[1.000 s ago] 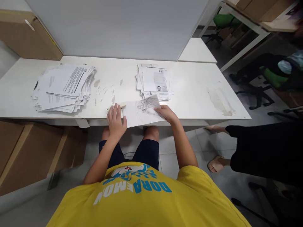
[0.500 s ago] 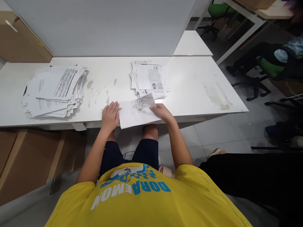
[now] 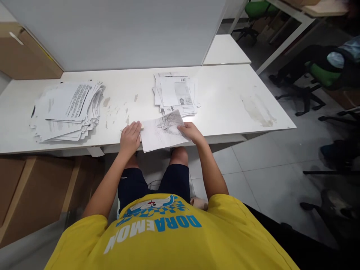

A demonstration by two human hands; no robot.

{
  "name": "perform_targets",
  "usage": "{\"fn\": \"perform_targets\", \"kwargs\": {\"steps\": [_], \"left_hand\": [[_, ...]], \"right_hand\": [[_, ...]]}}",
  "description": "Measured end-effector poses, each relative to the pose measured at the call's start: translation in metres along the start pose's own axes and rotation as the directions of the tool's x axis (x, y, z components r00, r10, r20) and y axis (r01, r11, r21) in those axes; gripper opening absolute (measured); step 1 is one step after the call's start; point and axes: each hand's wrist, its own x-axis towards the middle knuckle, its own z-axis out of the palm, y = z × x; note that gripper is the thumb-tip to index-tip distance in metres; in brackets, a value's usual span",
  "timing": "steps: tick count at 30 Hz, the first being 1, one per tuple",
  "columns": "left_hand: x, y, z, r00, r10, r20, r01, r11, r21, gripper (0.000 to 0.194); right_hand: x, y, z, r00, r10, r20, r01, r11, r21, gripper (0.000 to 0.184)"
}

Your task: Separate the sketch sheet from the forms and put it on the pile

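My right hand [image 3: 192, 132] pinches the right side of a few sheets of paper [image 3: 159, 134], thumb on top. Dark pencil-like scribbles cover their upper right part, and their lower edge hangs past the table's front edge. Left of the sheets, my left hand [image 3: 130, 138] lies palm down at the table edge, its fingers together over a small pale object [image 3: 142, 128]. Only the ends of that object show, so I cannot make out what it is. Just beyond the sheets is a small stack of printed papers [image 3: 171, 92], the top one bearing a portrait photo.
A taller, uneven pile of printed papers [image 3: 70, 108] lies on the left of the white table [image 3: 225, 97]. A grey panel [image 3: 126, 33] stands along the back. Cardboard boxes [image 3: 47, 183] are below left. Office chairs and a seated person [image 3: 315, 63] are at the right.
The camera view has turned slightly. Both hands and the scribbled sheets keep nearly the same place. At lower right, a person's black-clothed leg has mostly moved out of sight.
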Motion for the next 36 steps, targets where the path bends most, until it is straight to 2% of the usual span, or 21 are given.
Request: {"fn": "perform_targets", "kwargs": {"steps": [20, 36], "left_hand": [[-0.002, -0.005, 0.010, 0.998, 0.003, -0.068, -0.006, 1.000, -0.031, 0.056], [-0.005, 0.003, 0.006, 0.998, -0.053, -0.020, 0.051, 0.995, -0.089, 0.055]], "right_hand": [[-0.002, 0.002, 0.002, 0.998, -0.048, -0.037, 0.047, 0.998, -0.041, 0.023], [-0.005, 0.005, 0.004, 0.997, -0.016, -0.071, 0.017, 1.000, 0.017, 0.023]]}}
